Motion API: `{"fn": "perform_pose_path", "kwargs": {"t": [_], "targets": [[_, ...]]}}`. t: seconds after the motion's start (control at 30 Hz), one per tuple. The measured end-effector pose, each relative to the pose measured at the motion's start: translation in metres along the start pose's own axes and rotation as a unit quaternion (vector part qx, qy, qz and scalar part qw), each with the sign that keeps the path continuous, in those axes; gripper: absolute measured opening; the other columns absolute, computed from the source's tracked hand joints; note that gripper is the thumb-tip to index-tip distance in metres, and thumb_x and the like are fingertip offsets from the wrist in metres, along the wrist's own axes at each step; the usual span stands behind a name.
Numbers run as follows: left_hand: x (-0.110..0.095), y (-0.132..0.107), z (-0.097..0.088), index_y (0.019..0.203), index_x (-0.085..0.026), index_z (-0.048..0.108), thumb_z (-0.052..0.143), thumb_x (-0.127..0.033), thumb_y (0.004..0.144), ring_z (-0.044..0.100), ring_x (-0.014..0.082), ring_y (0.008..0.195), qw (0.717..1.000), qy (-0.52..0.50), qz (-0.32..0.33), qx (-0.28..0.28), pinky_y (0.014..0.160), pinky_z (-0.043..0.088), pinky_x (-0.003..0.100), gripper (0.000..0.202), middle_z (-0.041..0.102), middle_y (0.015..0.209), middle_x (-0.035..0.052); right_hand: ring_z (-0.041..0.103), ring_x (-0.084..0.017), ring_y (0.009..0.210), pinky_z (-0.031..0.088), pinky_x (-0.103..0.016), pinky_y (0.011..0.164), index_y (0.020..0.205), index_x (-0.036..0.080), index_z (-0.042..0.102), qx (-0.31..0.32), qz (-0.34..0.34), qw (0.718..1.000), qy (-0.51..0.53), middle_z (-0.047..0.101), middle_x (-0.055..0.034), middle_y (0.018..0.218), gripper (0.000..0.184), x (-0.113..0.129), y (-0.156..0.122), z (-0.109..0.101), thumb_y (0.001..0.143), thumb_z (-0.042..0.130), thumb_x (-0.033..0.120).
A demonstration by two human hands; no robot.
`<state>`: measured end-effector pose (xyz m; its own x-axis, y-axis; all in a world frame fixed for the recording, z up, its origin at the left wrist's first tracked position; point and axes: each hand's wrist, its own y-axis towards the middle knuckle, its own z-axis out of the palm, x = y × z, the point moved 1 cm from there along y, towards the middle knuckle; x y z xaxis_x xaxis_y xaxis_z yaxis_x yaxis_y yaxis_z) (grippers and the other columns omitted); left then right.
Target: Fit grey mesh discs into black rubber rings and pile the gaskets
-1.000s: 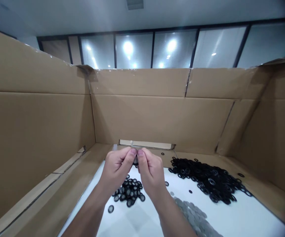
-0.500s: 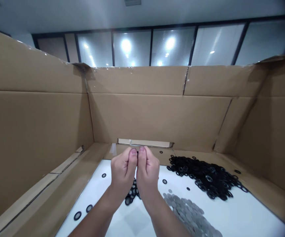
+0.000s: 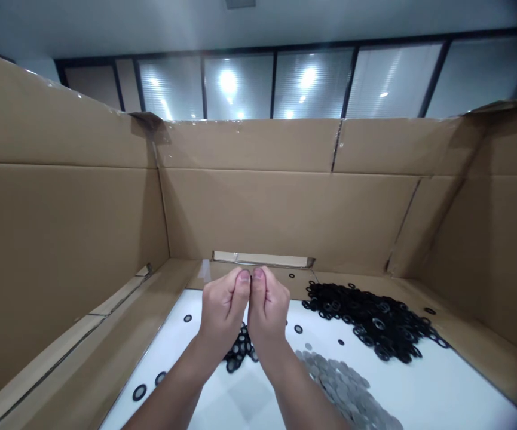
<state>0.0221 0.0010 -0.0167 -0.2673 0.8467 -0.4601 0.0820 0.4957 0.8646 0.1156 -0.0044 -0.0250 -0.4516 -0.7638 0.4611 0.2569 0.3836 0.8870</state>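
Observation:
My left hand and my right hand are held side by side above the white surface, thumbs up and fingers curled in. Both are closed, with the thumb tips almost meeting. A tiny dark sliver shows between the thumbs; the fingers hide the rest of whatever they pinch. Behind and below the wrists lies a cluster of black rings with grey centres, partly covered by my hands. To the right are a heap of black rings and a spread pile of thin grey discs.
Tall cardboard walls enclose the white work surface at the back and both sides. Single ringed discs lie at the left and near the right hand. A small black piece sits between the two piles.
Both hands stay pressed together in nearly the same place. The dark sliver between the thumbs is narrower now, and the view has shifted very slightly.

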Motion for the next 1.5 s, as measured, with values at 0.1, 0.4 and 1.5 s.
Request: {"fn": "perform_pose_path", "kwargs": {"t": [0.1,0.4,1.5], "targets": [[0.001,0.001,-0.001,0.068,-0.02,0.034,0.04,-0.023,0.104,0.033,0.0084,0.05,1.0,-0.001,-0.009,0.018,0.049,0.027,0.022,0.037,0.034,0.057,-0.0059,0.034,-0.01,0.048,0.027,-0.024,0.049,0.069,0.023,0.033,0.002,-0.005,1.0,-0.006,0.034,0.0064,0.057,0.034,-0.001,0.0,0.001,0.102,0.041,0.02],[0.016,0.01,-0.015,0.062,-0.02,0.036,0.039,-0.031,0.105,0.037,0.01,0.05,0.994,-0.048,-0.037,0.087,0.051,0.029,0.025,0.044,0.037,0.055,-0.0041,0.038,-0.01,0.052,0.028,-0.024,0.053,0.068,0.022,0.039,0.119,-0.069,0.99,0.013,0.039,0.0055,0.059,0.035,0.003,0.017,-0.019,0.103,0.043,0.017],[-0.002,-0.007,-0.01,0.059,-0.021,0.033,0.041,-0.034,0.104,0.031,0.0108,0.046,0.998,0.007,-0.031,-0.062,0.048,0.026,0.028,0.048,0.032,0.052,-0.0039,0.034,-0.011,0.047,0.027,-0.026,0.048,0.071,0.024,0.032,0.031,-0.038,0.998,-0.032,0.033,0.0061,0.058,0.031,0.02,-0.003,-0.004,0.1,0.041,0.017]]}}
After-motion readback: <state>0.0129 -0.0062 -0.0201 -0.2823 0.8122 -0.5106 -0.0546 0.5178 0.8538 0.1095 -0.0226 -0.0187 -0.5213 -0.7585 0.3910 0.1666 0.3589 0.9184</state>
